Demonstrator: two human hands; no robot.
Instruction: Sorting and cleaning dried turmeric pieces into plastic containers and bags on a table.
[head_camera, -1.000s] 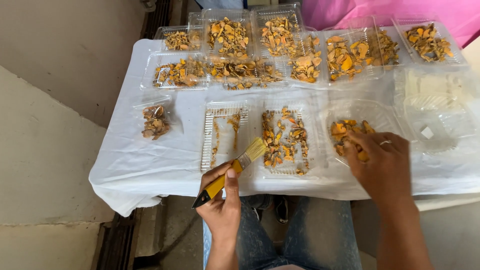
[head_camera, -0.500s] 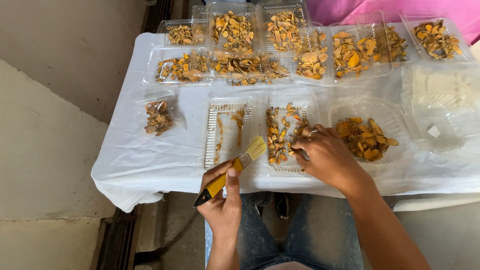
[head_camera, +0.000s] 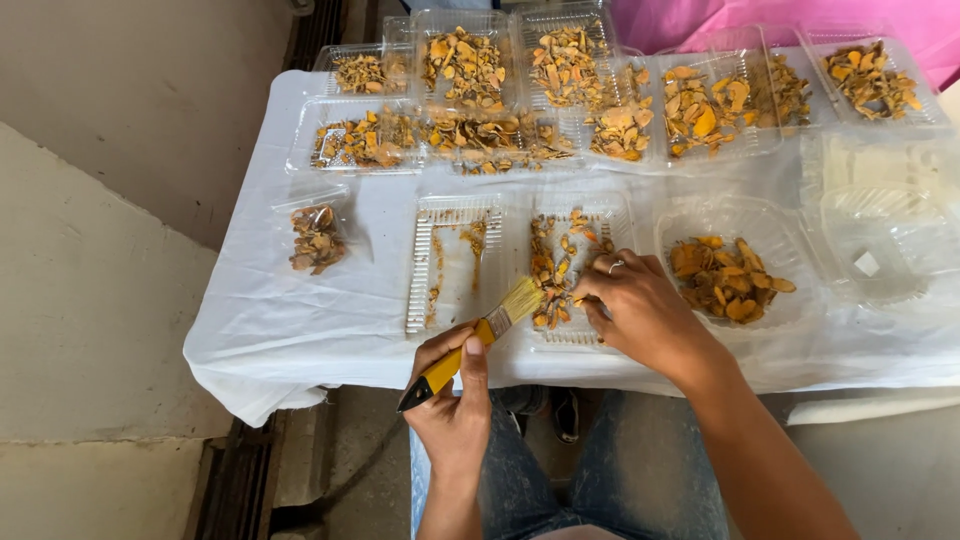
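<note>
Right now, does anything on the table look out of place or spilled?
One small clear pack of dried orange pieces lies tilted and alone at the table's left, apart from the tray rows. Nothing looks spilled.

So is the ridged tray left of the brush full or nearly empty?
Nearly empty: the ridged tray holds only a few orange scraps beside the brush.

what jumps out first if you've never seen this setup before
The rows of clear plastic trays heaped with orange-yellow dried slices along the far side of the white-covered table catch the eye first. Nearer the front edge, the left hand holds a yellow-handled brush with its bristles over a ridged tray, where the right hand is picking at the slices. A small clear bag of darker pieces lies apart at the left.
</note>
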